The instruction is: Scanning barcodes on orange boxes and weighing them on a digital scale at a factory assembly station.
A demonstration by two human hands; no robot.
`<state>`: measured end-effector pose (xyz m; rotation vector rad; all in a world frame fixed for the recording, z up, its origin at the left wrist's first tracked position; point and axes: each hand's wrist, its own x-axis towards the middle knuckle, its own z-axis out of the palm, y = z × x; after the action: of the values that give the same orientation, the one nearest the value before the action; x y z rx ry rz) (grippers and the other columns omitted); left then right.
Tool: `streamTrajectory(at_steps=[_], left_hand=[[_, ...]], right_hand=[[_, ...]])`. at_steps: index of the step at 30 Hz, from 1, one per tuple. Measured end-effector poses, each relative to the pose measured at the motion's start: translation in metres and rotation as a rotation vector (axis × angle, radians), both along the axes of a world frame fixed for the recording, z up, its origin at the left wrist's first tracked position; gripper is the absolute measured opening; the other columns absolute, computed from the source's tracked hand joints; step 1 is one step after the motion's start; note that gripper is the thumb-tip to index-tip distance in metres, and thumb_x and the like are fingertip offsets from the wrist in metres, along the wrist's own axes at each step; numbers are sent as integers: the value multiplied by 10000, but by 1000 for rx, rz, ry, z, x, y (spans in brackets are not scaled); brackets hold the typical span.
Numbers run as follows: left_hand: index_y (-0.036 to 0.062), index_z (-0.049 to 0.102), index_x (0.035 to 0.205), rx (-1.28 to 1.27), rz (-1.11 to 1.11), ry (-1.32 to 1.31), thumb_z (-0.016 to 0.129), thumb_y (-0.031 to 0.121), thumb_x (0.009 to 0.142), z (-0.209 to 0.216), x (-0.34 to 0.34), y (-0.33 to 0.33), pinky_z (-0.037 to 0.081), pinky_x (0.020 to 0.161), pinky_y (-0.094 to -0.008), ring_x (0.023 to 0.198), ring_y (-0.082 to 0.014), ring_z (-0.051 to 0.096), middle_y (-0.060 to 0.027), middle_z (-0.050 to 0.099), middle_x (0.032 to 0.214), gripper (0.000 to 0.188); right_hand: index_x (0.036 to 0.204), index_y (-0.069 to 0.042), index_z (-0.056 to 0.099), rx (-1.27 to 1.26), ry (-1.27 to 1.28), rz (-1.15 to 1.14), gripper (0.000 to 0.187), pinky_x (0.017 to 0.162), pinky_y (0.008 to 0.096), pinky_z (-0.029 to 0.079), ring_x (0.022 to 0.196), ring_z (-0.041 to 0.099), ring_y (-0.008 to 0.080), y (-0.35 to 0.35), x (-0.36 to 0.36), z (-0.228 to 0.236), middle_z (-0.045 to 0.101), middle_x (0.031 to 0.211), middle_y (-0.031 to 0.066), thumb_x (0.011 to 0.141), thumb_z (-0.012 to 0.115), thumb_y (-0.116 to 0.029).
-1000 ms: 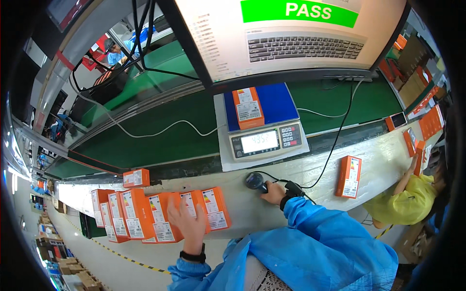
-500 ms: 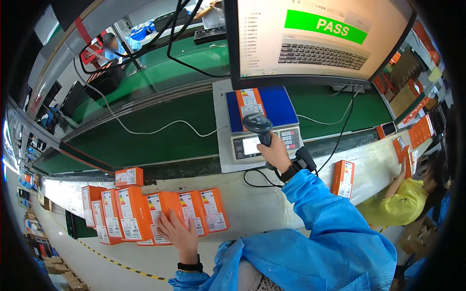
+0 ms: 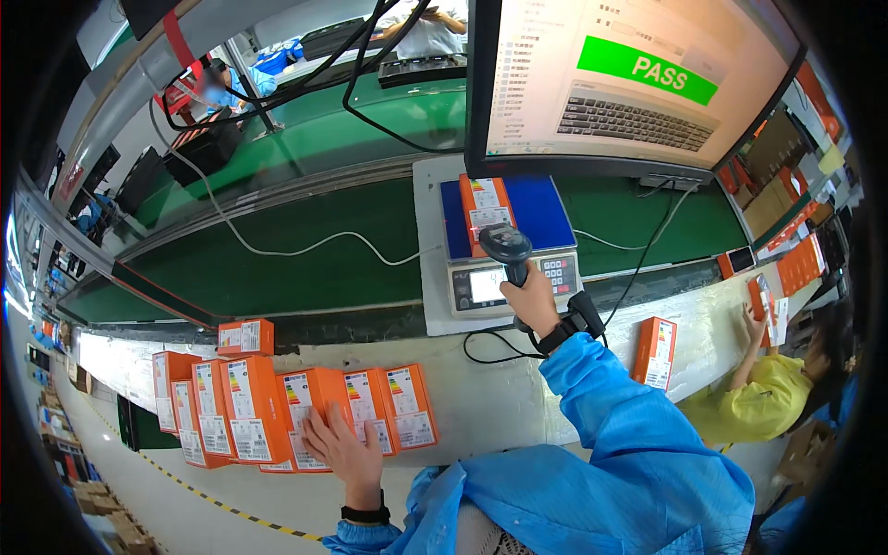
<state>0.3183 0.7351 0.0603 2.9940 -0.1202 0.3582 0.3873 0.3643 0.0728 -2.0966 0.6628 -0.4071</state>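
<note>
At the scale's [image 3: 552, 217] near edge: one right hand [image 3: 535, 303], fingers wrapped round the grip of a black scanner [image 3: 508, 244]. Scanner's head: tipped up and away, overlapping, as I see it, the near end of the scale box [image 3: 485, 199]; I cannot tell whether the two touch. Scale box: orange, labelled, on the blue plate, toward its left; it lies beyond the right hand and a little left of it. On the bench [image 3: 499, 393], left: one row of boxes [image 3: 248, 407], orange, white labels showing. One left hand [image 3: 350, 455], fingers spread over the row's right part; I cannot judge any pressure. One small box [image 3: 245, 337], behind the row's left part. One lone box [image 3: 656, 353], well right of the scanner. Behind the scale: one monitor [image 3: 647, 74], green banner lit.
</note>
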Motion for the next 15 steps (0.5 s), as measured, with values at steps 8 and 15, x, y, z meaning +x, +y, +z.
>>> streamTrajectory(at_steps=[8,15], left_hand=[[65,401,1331,-4,-12,-33,694,271,772,4,0,-3,118,1100,-565,1353,-395,214,-213,309,1424,664],[82,401,1329,9,2,-43,706,275,766,1,0,-3,116,1098,-564,1355,-391,214,-205,307,1428,669]], right_hand=[[1085,7,565,11,-3,-30,445,750,447,495,836,636,406,3,-4,-1,664,862,231,705,661,-203],[1086,2,558,-9,-14,-36,434,747,455,491,840,629,415,10,-10,8,660,854,234,711,651,-194]])
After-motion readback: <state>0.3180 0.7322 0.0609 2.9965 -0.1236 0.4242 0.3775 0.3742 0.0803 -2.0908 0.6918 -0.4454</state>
